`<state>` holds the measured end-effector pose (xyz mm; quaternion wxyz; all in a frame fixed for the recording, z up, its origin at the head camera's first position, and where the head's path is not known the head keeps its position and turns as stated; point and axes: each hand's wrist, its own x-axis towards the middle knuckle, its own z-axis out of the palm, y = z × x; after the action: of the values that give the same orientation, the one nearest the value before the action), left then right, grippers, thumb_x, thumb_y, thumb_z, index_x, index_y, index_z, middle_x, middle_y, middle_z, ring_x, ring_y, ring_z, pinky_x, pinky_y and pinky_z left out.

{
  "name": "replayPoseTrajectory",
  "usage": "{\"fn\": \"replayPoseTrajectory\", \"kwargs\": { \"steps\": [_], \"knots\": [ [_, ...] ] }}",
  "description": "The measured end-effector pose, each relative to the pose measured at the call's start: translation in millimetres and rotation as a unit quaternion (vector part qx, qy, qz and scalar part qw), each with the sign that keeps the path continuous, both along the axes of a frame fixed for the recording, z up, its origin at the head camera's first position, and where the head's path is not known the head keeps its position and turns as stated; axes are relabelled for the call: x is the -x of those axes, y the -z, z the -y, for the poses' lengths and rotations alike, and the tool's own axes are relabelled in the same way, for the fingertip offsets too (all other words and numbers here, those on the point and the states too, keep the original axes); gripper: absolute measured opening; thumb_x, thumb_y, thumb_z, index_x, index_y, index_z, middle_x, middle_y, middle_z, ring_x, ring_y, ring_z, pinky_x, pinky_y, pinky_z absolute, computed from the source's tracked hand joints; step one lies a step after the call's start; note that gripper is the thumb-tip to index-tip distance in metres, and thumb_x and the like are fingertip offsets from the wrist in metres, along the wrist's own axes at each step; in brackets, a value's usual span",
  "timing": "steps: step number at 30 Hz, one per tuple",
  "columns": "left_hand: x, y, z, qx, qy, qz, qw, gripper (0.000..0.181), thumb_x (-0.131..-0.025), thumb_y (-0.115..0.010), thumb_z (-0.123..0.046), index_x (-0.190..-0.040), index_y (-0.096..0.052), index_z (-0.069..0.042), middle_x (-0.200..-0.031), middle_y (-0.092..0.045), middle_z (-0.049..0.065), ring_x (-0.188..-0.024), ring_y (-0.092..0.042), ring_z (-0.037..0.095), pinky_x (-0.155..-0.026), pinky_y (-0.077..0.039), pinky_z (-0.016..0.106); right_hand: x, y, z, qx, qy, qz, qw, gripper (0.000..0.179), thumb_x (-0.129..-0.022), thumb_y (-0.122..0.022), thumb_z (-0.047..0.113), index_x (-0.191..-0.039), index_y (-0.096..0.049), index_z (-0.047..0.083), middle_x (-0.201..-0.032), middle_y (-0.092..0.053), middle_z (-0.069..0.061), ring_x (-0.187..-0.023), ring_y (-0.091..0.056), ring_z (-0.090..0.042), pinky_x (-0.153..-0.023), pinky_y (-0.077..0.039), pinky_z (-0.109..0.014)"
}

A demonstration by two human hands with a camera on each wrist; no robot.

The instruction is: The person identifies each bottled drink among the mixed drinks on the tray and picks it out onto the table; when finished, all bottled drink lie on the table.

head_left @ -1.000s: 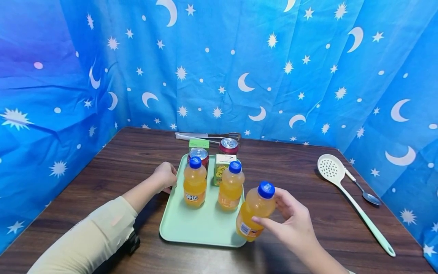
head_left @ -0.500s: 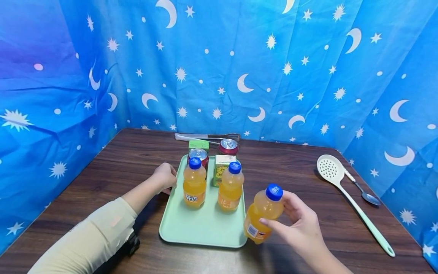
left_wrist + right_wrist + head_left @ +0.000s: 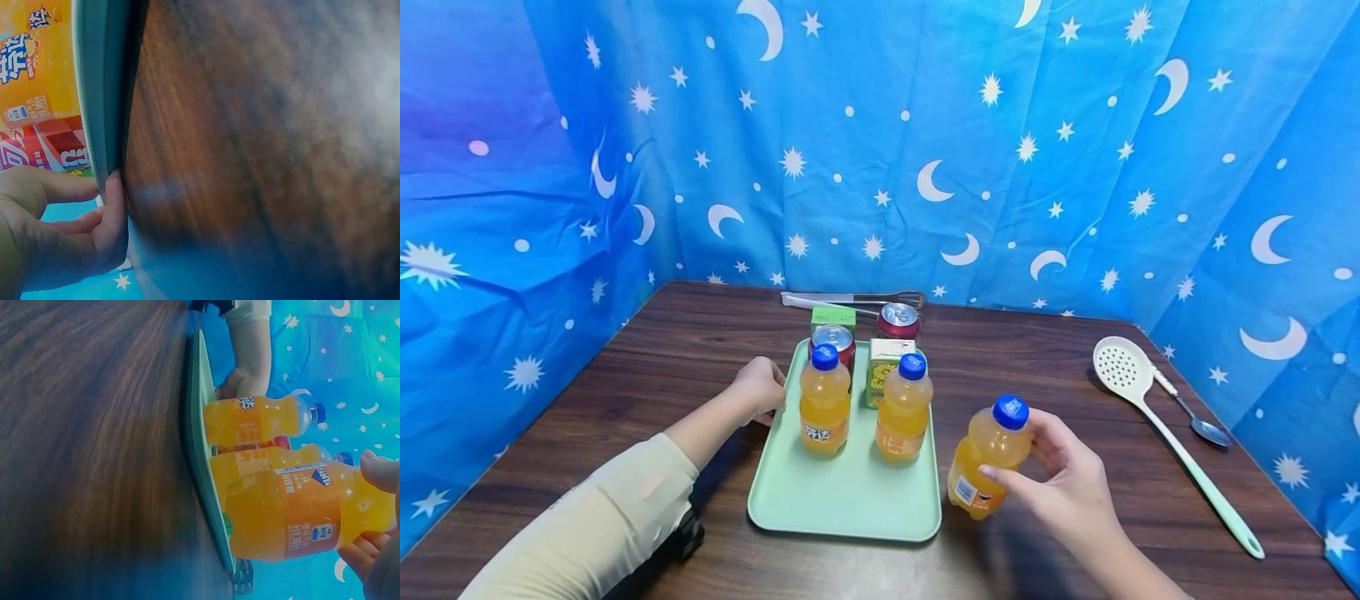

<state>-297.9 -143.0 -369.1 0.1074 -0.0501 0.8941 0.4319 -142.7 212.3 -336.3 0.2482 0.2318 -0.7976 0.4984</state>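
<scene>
My right hand (image 3: 1067, 483) holds an orange soda bottle (image 3: 988, 467) with a blue cap, thumb on one side and fingers on the other. It leans slightly just off the right edge of a light green tray (image 3: 842, 508) and appears lifted above the table. At the tray's left rim, my left hand (image 3: 69, 225) pinches the edge between thumb and fingers. Two matching bottles stand upright on the tray, a left bottle (image 3: 825, 408) and a right bottle (image 3: 904, 417). Behind them are a red can (image 3: 832, 337) and a green-yellow drink carton (image 3: 883, 375), both partly hidden.
A second can (image 3: 898, 319) and a green box (image 3: 832, 316) stand toward the back. Farther behind lies a whisk (image 3: 887, 297) beside a long pale utensil. On the right lie a slotted skimmer (image 3: 1123, 371) and a spoon (image 3: 1210, 432). A starry blue curtain (image 3: 850, 150) encloses the table.
My right hand has carried its bottle rightward, from over the tray's front right corner to beside the tray. The left hand and the tray stay in place.
</scene>
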Motion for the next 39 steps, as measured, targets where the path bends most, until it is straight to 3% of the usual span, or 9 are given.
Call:
{"fn": "replayPoseTrajectory", "kwargs": {
  "steps": [12, 21, 39],
  "knots": [
    [-0.2, -0.7, 0.0, -0.004, -0.006, 0.0, 1.0, 0.026, -0.074, -0.061, 0.015, -0.099, -0.056, 0.008, -0.094, -0.053, 0.018, -0.075, -0.06, 0.026, -0.05, -0.056, 0.036, 12.1, 2.1, -3, -0.001, 0.064, 0.016, 0.9979, 0.059, -0.06, -0.083, -0.008, -0.113, -0.058, 0.003, -0.107, -0.065, -0.006, -0.095, -0.063, -0.007, -0.081, -0.049, -0.017],
    [-0.9, -1.9, -0.3, -0.003, -0.006, 0.003, 1.0, 0.027, -0.073, -0.062, 0.015, -0.099, -0.056, 0.008, -0.092, -0.054, 0.018, -0.074, -0.06, 0.026, -0.05, -0.056, 0.035, 21.2, -2.8, -5, -0.013, 0.079, 0.037, 0.9961, 0.056, -0.064, -0.083, -0.002, -0.114, -0.057, 0.003, -0.108, -0.064, -0.004, -0.095, -0.062, -0.006, -0.081, -0.049, -0.016],
    [-1.6, -1.1, 0.1, -0.015, -0.012, 0.002, 0.9998, 0.028, -0.073, -0.062, 0.015, -0.1, -0.057, 0.008, -0.091, -0.054, 0.018, -0.074, -0.061, 0.025, -0.051, -0.056, 0.035, 42.0, -8.3, -10, -0.027, 0.092, 0.036, 0.9948, 0.053, -0.069, -0.081, 0.001, -0.115, -0.056, 0.002, -0.109, -0.064, -0.006, -0.094, -0.061, -0.003, -0.08, -0.048, -0.013]
  ]
}}
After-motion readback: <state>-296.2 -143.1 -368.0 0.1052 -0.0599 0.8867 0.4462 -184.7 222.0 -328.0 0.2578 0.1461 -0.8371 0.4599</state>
